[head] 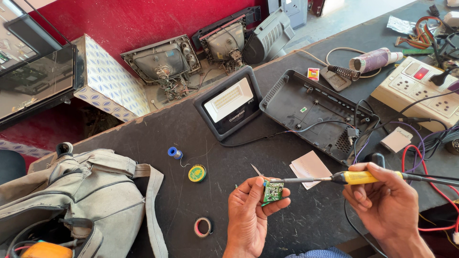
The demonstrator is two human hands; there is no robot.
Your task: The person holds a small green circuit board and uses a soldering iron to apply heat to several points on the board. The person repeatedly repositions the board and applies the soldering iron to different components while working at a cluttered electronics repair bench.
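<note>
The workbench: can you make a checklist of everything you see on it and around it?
Surface: dark workbench, scuffed, crowded at the right.
Job's things: small green circuit board; yellow-handled soldering iron, tip at the board.
Clutter: floodlight, open black casing, solder spool, round green tin, tape roll, grey bag, iron stand.
Hands: left hand holds the board; right hand grips the iron.
Cables: tangled wires by the white power strip.
Surroundings: old picture tubes on the floor, red wall.
</note>
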